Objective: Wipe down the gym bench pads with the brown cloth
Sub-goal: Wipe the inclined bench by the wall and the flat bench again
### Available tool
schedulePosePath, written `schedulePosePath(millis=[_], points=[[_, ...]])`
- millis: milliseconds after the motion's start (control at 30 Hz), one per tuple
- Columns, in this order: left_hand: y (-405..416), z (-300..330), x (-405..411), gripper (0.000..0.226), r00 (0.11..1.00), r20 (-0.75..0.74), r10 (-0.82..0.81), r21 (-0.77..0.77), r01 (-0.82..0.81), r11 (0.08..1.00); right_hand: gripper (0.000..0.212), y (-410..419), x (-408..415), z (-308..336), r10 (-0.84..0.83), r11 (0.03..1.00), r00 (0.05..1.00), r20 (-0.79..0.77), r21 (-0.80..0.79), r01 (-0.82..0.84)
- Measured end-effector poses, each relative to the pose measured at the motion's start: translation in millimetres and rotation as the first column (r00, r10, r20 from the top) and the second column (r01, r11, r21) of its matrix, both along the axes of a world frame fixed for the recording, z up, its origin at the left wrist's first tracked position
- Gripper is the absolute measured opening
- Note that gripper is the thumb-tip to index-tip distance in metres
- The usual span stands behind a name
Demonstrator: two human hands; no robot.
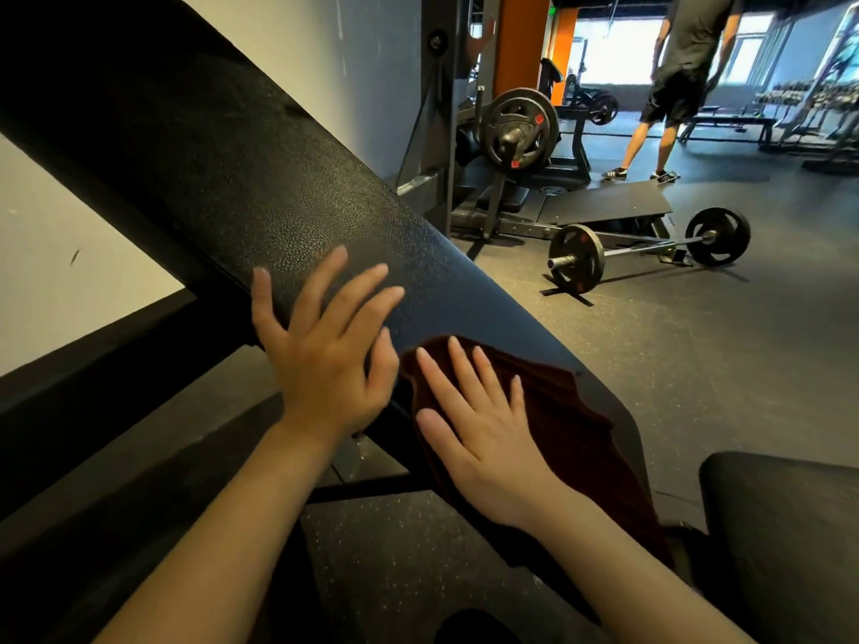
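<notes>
Right hand [483, 434] flat, fingers straight, pressing our brown cloth [571, 425] on near backrest pad [260, 197] | left hand [325, 346] spread wide, touching pad's left edge

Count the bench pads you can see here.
2. The long back pad slopes across the middle, under both hands and the cloth; the seat pad sits at lower right. Distant benches may be hidden.

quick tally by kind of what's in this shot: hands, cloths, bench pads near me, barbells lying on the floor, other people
Hands: 2, left hand and right hand
Brown cloth: 1
Bench pads: 2, back pad and seat pad
Barbell on floor: 1
Other person: 1
Total: 7
</notes>
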State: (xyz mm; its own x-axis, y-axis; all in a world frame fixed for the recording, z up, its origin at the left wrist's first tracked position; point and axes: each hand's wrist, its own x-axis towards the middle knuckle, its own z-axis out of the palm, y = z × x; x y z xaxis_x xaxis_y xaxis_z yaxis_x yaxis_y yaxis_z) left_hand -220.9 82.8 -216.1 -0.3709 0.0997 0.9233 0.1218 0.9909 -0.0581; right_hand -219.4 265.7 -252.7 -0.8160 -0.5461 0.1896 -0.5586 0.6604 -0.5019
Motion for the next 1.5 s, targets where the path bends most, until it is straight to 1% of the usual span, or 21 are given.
schedulePosePath(millis=[100, 200, 267, 400, 533, 667, 767, 867, 967, 1033, 1100, 1167, 1300, 1400, 1500], points=[[0.5, -3.7, -3.7, 0.041, 0.999, -0.039, -0.013, -0.016, 0.012, 1.0, 0.051, -30.5, -40.3, 24.8, 0.027, 0.995, 0.999, -0.025, -0.094, -0.029], [-2.1, -4.6, -4.0, 0.044, 0.999, -0.044, -0.021, -0.022, 0.02, 1.0, 0.051, -54.4, -85.9, 47.4, 0.037, 0.995, 0.998, -0.056, -0.09, -0.042], [-2.3, -2.7, -5.8, 0.045, 0.999, -0.031, -0.035, -0.03, 0.034, 0.999, 0.052, -64.7, -114.7, 59.2, 0.014, 0.996, 0.998, -0.062, -0.085, -0.019], [-3.4, -3.1, -4.3, 0.045, 0.999, 0.001, -0.038, -0.032, 0.038, 0.999, 0.053, -73.4, -147.2, 70.3, -0.063, 0.99, 0.998, -0.007, -0.127, 0.061], [-3.5, -3.1, -2.8, 0.046, 1.0, 0.014, -0.021, -0.018, 0.021, 1.0, 0.054, -64.0, -136.5, 59.0, -0.094, 0.989, 0.996, -0.001, -0.115, 0.094], [-1.9, -1.3, -2.1, 0.048, 0.999, 0.035, -0.009, -0.003, 0.009, 1.0, 0.056, -34.1, -97.4, 32.8, -0.104, 0.993, 0.995, -0.002, -0.052, 0.104], [1.0, -0.8, -1.3, 0.047, 1.0, 0.023, -0.015, 0.032, 0.014, 0.999, 0.063, -13.4, -53.6, 15.0, -0.031, 0.999, 0.998, -0.062, -0.035, 0.029], [3.1, -2.2, -1.9, 0.045, 1.0, 0.017, -0.02, 0.06, 0.019, 0.998, 0.056, -12.9, -29.7, 10.1, 0.056, 0.998, 0.994, -0.091, -0.025, -0.058], [2.9, -4.5, -2.3, 0.044, 0.999, 0.004, -0.041, 0.076, 0.041, 0.996, 0.053, -24.2, -30.8, 14.5, 0.108, 0.992, 0.985, -0.134, -0.049, -0.115], [2.2, -4.8, -3.0, 0.043, 0.998, -0.016, -0.055, 0.085, 0.056, 0.995, 0.048, -32.9, -46.2, 21.4, 0.126, 0.986, 0.983, -0.133, -0.091, -0.139], [1.9, -5.2, -4.6, 0.045, 0.998, -0.033, -0.051, 0.085, 0.054, 0.995, 0.048, -41.1, -67.0, 30.6, 0.098, 0.985, 0.986, -0.132, -0.129, -0.115], [1.0, -6.0, -5.1, 0.046, 0.998, -0.037, -0.049, 0.081, 0.052, 0.995, 0.053, -47.1, -88.0, 39.0, 0.05, 0.989, 0.992, -0.118, -0.131, -0.065], [-2.8, -7.7, -6.4, 0.047, 0.997, -0.04, -0.062, 0.068, 0.064, 0.996, 0.055, -44.4, -119.7, 43.7, -0.058, 0.993, 0.998, -0.023, -0.106, 0.055], [-3.2, -8.4, -5.9, 0.051, 0.998, -0.029, -0.051, 0.054, 0.053, 0.997, 0.057, -35.8, -125.1, 42.1, -0.168, 0.979, 0.984, 0.065, -0.106, 0.174], [-1.7, -6.6, -3.6, 0.046, 1.0, 0.019, -0.006, 0.048, 0.005, 0.999, 0.058, -29.6, -107.8, 36.6, -0.235, 0.968, 0.964, 0.121, -0.065, 0.244]])
